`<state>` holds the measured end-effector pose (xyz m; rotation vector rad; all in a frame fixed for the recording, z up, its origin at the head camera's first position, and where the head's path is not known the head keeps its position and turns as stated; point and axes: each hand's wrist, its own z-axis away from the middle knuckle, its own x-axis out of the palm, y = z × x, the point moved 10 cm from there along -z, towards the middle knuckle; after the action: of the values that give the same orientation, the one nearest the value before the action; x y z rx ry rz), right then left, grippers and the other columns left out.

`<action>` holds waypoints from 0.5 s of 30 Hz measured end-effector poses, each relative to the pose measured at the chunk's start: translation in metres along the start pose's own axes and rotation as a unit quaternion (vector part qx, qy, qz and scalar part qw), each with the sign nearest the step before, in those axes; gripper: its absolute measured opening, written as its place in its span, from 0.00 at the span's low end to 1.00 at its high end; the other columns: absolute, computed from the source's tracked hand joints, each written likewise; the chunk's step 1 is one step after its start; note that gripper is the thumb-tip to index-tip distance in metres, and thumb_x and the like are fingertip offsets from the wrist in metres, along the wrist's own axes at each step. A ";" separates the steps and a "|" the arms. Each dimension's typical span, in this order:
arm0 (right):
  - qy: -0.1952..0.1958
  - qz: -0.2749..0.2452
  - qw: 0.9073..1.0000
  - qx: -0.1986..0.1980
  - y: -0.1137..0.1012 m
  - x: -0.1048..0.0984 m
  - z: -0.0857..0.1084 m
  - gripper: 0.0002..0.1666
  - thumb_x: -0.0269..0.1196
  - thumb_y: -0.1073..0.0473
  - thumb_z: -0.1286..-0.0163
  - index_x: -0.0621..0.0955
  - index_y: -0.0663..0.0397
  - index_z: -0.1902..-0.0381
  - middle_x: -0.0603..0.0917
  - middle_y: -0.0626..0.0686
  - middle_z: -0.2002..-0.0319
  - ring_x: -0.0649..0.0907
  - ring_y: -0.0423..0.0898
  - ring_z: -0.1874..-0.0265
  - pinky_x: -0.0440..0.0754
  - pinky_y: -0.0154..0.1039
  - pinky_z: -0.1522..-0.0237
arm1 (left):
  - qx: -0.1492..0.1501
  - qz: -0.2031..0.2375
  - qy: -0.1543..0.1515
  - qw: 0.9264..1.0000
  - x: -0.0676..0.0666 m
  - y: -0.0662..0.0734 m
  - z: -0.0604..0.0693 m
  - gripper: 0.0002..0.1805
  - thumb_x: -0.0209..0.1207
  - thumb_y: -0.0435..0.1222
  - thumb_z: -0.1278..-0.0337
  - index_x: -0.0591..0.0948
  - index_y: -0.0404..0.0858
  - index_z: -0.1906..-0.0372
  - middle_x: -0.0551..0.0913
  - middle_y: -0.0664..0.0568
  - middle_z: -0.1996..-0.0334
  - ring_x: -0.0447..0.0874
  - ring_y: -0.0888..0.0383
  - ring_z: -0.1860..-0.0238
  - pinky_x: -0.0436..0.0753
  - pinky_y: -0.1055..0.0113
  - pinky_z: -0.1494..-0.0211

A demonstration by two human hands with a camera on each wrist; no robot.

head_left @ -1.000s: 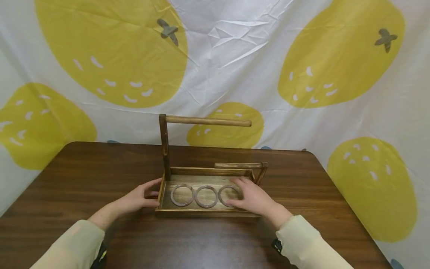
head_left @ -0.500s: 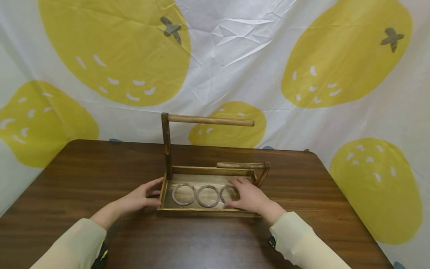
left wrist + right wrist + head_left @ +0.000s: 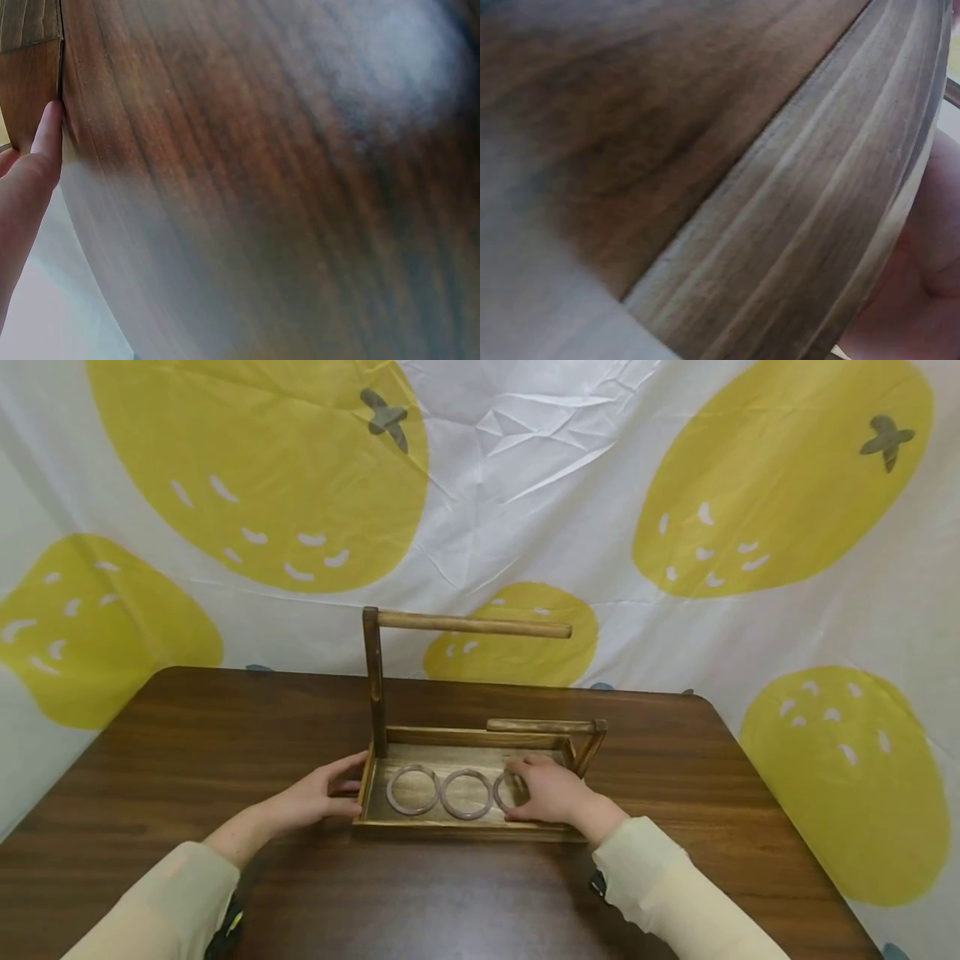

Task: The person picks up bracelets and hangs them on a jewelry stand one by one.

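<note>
A wooden jewellery tray (image 3: 465, 832) rises at its left end into a tall post with a long bar (image 3: 472, 625); a shorter bar (image 3: 543, 726) stands at the right. On its floor, three greyish bangles lie in a row: the left bangle (image 3: 389, 797), the middle bangle (image 3: 444, 800) and the right bangle (image 3: 497, 792). My right hand (image 3: 553, 792) reaches into the tray over the right bangle, thumb at its near rim, fingers at its far rim, hiding its right part. Outside the left end wall, my left hand (image 3: 311, 796) touches the tray with thumb and fingers extended.
The tray stands on a dark brown wooden table (image 3: 450, 902). Behind it hangs a white cloth (image 3: 517, 527) with large yellow fruit prints. The two bars overhang the tray's back part, the long one well above the short one.
My right hand has shifted slightly left and covers more of the right bangle. The left hand stays at the tray's left end. The head view has drifted slightly.
</note>
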<state>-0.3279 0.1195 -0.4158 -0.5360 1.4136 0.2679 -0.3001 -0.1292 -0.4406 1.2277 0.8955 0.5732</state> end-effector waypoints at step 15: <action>-0.012 -0.001 1.000 0.007 -0.001 0.001 -0.008 0.31 0.73 0.48 0.54 0.79 0.55 0.52 0.77 0.55 0.59 0.76 0.53 0.58 0.77 0.46 0.56 | -0.009 0.003 0.003 1.000 0.000 0.001 0.001 0.47 0.61 0.30 0.45 0.44 0.24 0.29 0.49 0.24 0.32 0.58 0.30 0.35 0.76 0.69 0.48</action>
<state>-0.3339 0.1150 -0.4172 -0.5200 1.3916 0.2621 -0.2996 -0.1295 -0.4397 1.2140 0.8912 0.5893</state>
